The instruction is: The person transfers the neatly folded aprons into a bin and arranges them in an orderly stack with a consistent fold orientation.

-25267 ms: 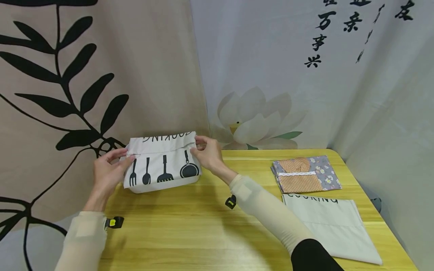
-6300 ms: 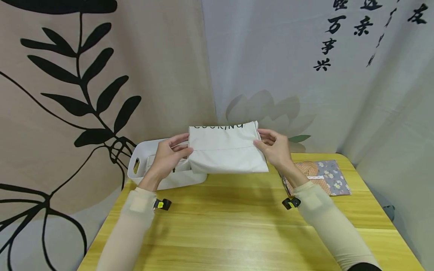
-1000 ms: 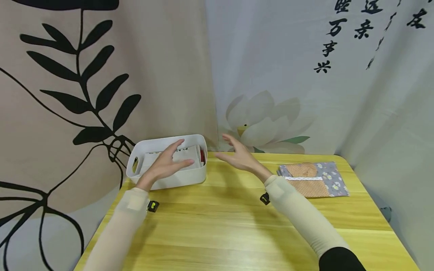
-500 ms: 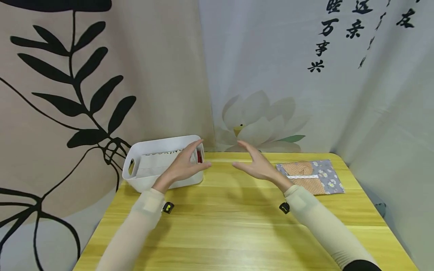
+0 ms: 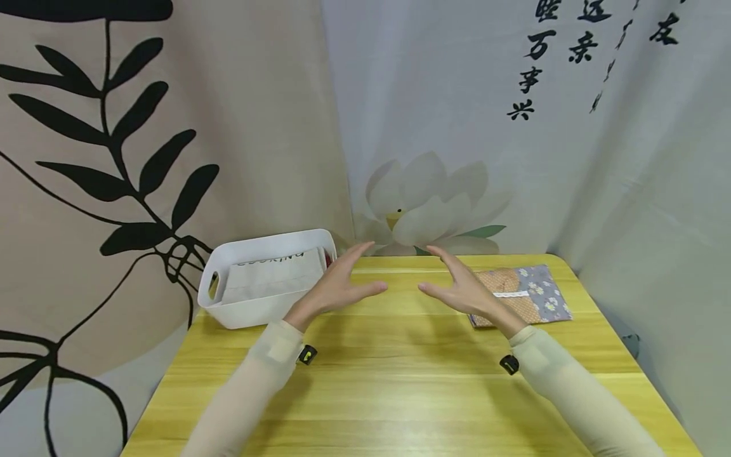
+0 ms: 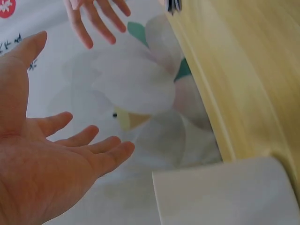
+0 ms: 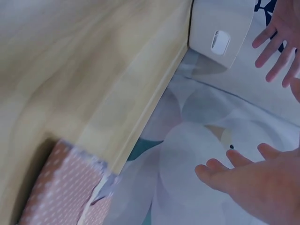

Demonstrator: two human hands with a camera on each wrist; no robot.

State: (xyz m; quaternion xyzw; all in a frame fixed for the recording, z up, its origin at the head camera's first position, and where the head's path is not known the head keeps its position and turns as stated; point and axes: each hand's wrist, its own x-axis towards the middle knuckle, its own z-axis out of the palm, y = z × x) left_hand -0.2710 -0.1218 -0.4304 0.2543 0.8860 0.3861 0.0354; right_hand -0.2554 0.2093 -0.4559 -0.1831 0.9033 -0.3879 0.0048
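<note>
My left hand (image 5: 334, 290) hovers over the table by the right end of a white plastic basket (image 5: 245, 315), holding nothing, its fingers extended and the thumb apart. Across a gap, my right hand (image 5: 468, 293) mirrors it, palm facing inward and nothing held. Folded flat inside the basket lies a white cloth (image 5: 274, 279) with dark lettering along its far edge. Beside the right hand, partly behind it in the head view, is a folded patterned cloth (image 5: 542, 292), grey-blue with daisies, an orange-brown dotted panel and white lace trim. The right wrist view shows its dotted part (image 7: 61, 187).
The wooden table (image 5: 400, 393) carries the basket at back left and the patterned cloth at back right. A fabric curtain (image 5: 274, 127) with plant prints hangs right behind the table's far edge. A bit of red (image 5: 328, 259) shows at the basket's right end.
The white cloth, held by both hands 6.3 seconds ago, now lies in the basket. Over the last second both empty hands have shifted right, the left away from above the basket.
</note>
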